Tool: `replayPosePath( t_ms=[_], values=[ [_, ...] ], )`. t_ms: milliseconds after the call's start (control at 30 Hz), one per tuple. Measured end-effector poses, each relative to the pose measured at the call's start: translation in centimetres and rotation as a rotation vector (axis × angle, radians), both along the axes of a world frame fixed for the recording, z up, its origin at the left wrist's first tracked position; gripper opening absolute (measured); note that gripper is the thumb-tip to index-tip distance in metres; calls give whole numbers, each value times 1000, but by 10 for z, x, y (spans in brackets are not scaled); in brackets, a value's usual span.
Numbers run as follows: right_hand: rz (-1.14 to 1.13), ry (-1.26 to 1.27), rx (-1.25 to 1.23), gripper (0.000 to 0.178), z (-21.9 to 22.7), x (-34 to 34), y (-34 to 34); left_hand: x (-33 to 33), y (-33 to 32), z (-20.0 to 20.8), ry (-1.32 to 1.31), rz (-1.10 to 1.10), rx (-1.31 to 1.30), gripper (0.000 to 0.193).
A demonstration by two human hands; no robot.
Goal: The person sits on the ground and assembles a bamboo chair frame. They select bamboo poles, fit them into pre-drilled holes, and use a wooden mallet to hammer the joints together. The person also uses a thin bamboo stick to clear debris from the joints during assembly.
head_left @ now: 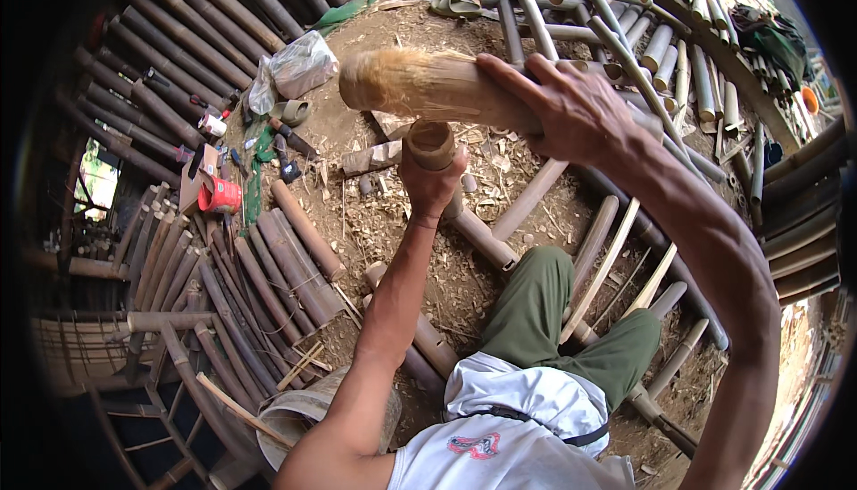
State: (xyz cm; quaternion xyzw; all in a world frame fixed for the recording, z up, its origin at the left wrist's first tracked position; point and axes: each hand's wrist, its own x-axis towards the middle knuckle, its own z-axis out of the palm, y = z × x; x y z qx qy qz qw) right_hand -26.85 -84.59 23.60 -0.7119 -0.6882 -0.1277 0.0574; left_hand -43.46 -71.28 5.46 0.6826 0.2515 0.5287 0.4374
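My right hand (pixel 580 115) is closed on a thick wooden club (pixel 437 88), held level across the upper middle. The club's left end is worn and frayed into pale fibres. Just below it, my left hand (pixel 433 188) wraps round a short piece of bamboo (pixel 432 145) whose round, hollow-looking top faces up. The club partly overlaps the far rim of this piece; whether they touch I cannot tell. What lies beneath my left fist is mostly hidden. A bamboo length (pixel 480 238) lies on the ground just right of the left wrist.
Wood chips litter the earth floor (pixel 375 213). Stacked bamboo poles (pixel 187 30) fill the far left, with shorter lengths (pixel 295 262) nearer. A red tub (pixel 220 195), a plastic bag (pixel 302 63) and a pale bucket (pixel 290 427) stand left. More bamboo lengths (pixel 661 48) lie right.
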Motion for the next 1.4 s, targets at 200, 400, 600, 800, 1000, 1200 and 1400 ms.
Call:
replayPosePath(
  t_ms=[200,400,600,800,1000,1200,1400],
  values=[
    [-62,264,593,92,9,3,-13,2,8,-14,89,72,153,56],
    [-59,-216,84,101,13,32,-47,26,-13,-4,-109,-77,51,45],
    [-135,320,676,66,16,7,-31,4,7,-19,-18,-26,105,42],
    [9,-180,290,91,11,31,-47,17,2,-24,-6,9,106,62],
    [0,187,417,99,-11,11,-44,5,5,-21,-8,-16,28,56],
    [-84,99,338,85,11,2,-53,5,10,-24,66,136,135,63],
    [-261,183,-5,89,-6,-19,-114,20,16,-42,21,98,120,69]
  ],
)
